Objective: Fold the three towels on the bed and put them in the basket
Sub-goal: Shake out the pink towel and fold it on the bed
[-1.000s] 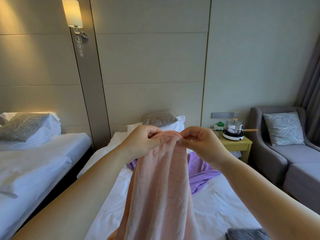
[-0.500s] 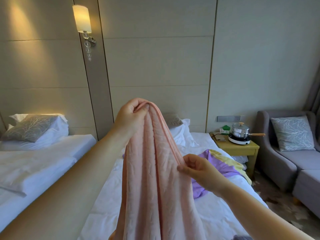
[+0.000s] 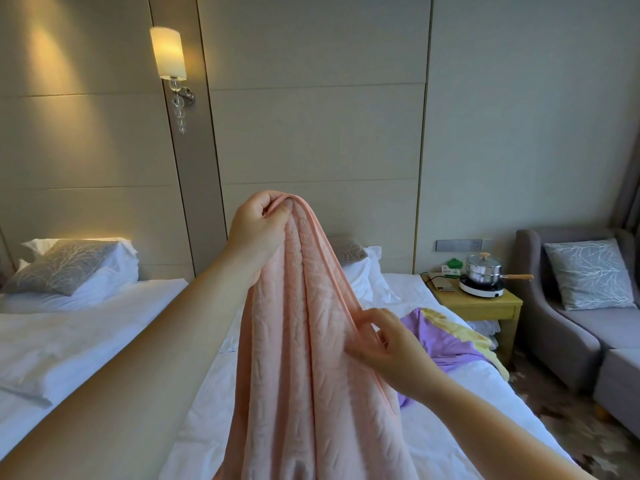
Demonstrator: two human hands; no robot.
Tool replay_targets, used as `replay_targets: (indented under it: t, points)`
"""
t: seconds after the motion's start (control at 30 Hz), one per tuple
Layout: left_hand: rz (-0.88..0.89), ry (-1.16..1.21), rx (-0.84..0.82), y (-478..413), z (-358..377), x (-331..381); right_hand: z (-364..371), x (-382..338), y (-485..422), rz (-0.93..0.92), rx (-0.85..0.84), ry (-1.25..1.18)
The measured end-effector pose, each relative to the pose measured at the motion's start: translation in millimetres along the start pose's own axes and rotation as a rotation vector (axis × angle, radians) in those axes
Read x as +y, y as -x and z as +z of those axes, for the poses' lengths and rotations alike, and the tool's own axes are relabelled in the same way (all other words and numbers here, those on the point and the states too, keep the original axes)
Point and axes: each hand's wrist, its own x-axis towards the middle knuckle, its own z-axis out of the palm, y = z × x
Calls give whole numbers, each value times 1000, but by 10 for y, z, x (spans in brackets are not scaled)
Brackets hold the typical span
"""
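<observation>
Pink towel (image 3: pixel 311 375) hangs over the bed (image 3: pixel 405 289), left hand (image 3: pixel 258 233) pinching its top at 12 o'clock so it drapes straight, right hand (image 3: pixel 384 344) gripping the 3 o'clock edge, likely aligning for a fold.

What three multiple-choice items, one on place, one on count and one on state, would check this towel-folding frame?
1. On which side of the pink towel does the purple towel lie? A left; B right; C under it.
2. How many hands grip the pink towel? A none; B one; C two.
3. The pink towel is: A folded flat; B held up, hanging; C rolled into a ball.

1 B: it lies on the bed, right of the pink towel.
2 C: the left hand pinches the top and the right hand pinches a side edge.
3 B: it drapes down from the left hand.
</observation>
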Motion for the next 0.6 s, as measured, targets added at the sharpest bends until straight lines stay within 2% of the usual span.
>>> replay_targets:
  t: [0.13,0.33,0.47,0.6]
  points:
    - [8,1,32,-46,-44,-75,-3,50,18,34,-84,42]
    - [-81,-82,172,-151,-314,-330,-310,-23,-14,71,54,-242]
    - [-164,-171,198,-149,-379,-472,-376,-132,-108,79,118,-243]
    - [-242,-201,156,-14,-295,-543,-334,-230,-165,85,88,-314]
